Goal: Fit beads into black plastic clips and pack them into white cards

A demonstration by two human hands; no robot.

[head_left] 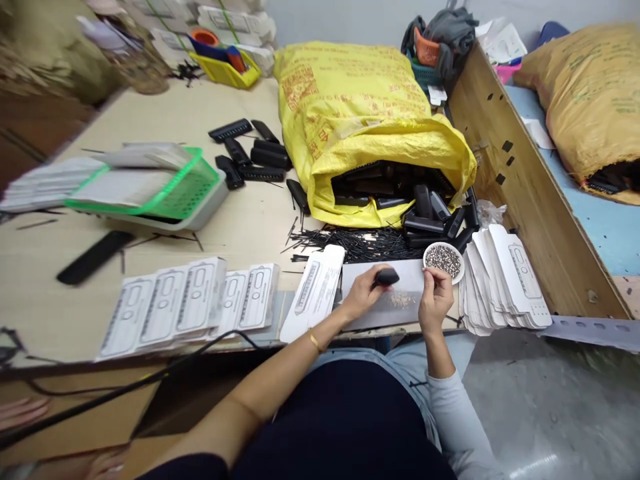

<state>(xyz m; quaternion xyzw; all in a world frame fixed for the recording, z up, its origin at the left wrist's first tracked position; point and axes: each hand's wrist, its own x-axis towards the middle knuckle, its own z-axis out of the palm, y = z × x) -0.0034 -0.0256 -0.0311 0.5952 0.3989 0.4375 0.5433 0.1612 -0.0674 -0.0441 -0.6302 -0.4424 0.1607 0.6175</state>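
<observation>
My left hand (361, 297) is closed around a small black plastic piece (387, 276), holding it over a grey sheet (406, 269) at the table's near edge. My right hand (434, 297) is beside it, fingers pinched together; what they pinch is too small to make out. Tiny metal bits (403, 300) lie scattered on the sheet between the hands. Just above the right hand stands a small white bowl (427, 255) filled with the same metal bits.
An open yellow sack (360, 107) spills black plastic pieces behind a pile of thin black rods (360, 243). White printed cards lie in rows (190, 307) and in a stack (505, 280). A green basket (170, 187) sits left; a wooden divider (525, 193) right. Someone's fingers (20, 410) show bottom left.
</observation>
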